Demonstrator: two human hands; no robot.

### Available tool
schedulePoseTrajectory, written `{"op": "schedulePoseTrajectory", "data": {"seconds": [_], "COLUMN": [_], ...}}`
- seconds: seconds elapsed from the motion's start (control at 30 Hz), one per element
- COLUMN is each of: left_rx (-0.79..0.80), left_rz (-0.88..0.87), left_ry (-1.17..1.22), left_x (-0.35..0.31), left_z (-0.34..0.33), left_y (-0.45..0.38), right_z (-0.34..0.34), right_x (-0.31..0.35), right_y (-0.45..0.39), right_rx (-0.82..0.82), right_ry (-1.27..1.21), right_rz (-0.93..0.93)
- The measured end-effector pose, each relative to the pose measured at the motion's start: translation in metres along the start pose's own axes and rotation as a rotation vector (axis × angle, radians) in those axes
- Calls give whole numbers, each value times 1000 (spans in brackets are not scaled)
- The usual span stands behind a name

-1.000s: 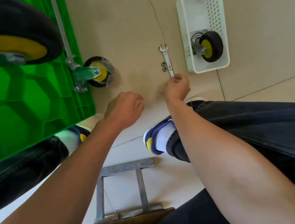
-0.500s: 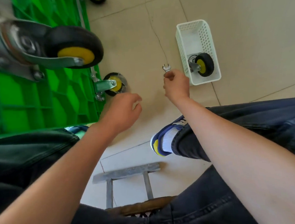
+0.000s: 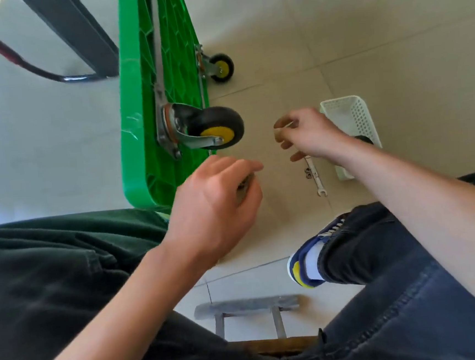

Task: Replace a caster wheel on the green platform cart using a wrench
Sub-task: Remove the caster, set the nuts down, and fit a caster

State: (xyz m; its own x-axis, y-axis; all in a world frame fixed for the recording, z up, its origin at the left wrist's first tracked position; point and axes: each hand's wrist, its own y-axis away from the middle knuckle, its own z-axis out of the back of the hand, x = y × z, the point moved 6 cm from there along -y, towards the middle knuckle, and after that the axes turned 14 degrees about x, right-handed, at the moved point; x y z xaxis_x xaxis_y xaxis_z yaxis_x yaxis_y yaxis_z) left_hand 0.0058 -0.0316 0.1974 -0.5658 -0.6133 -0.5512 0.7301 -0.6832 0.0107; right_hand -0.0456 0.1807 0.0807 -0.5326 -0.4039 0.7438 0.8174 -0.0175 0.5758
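The green platform cart [image 3: 136, 148] stands on its edge on the tiled floor. One black-and-yellow caster wheel [image 3: 214, 128] sticks out from its underside, and a second caster [image 3: 222, 66] sits farther back. The wrench [image 3: 315, 178] lies on the floor with two nuts [image 3: 307, 173] beside it. My right hand [image 3: 310, 134] hovers above the wrench with bent, spread fingers and holds nothing I can see. My left hand [image 3: 215, 202] is curled near the cart's lower corner. A grey bit shows under its fingers; held or behind, I cannot tell.
A white plastic basket [image 3: 354, 112] stands right of my right hand, with a spare wheel [image 3: 366, 139] in it, mostly hidden by my forearm. My shoe [image 3: 307, 265] and a grey metal stool frame [image 3: 247, 305] are near me. A dark tube frame [image 3: 74, 30] lies behind the cart.
My right hand has let go of the wrench and lifted off it; the wrench lies on the floor. The view has swung up, showing more of the cart. My left hand stays curled.
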Motion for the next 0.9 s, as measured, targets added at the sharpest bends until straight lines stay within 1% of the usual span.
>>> {"op": "schedulePoseTrajectory", "data": {"seconds": [0.17,0.27,0.33,0.47,0.6,0.73,0.9], "left_rx": [65,40,2,-41,38,108,149], "left_rz": [-209,-239,-207,-45,93,145,151], "left_ry": [-160,-284,-365,-452,-412,-401,-383], "left_x": [0,9,17,50,70,74,80], "left_z": [51,83,98,110,107,107,108], "left_y": [-2,-8,-15,-27,-31,-32,-26], "right_z": [-7,-5,-4,-17,-35,-51,-66], "right_x": [68,91,98,113,127,137,151], "right_y": [-8,-14,-21,-37,-54,-71,-82], "right_rx": [125,133,150,233,309,391,467], "right_ry": [139,284,348,278,165,164,163], "right_rz": [163,180,169,175,206,204,162]}}
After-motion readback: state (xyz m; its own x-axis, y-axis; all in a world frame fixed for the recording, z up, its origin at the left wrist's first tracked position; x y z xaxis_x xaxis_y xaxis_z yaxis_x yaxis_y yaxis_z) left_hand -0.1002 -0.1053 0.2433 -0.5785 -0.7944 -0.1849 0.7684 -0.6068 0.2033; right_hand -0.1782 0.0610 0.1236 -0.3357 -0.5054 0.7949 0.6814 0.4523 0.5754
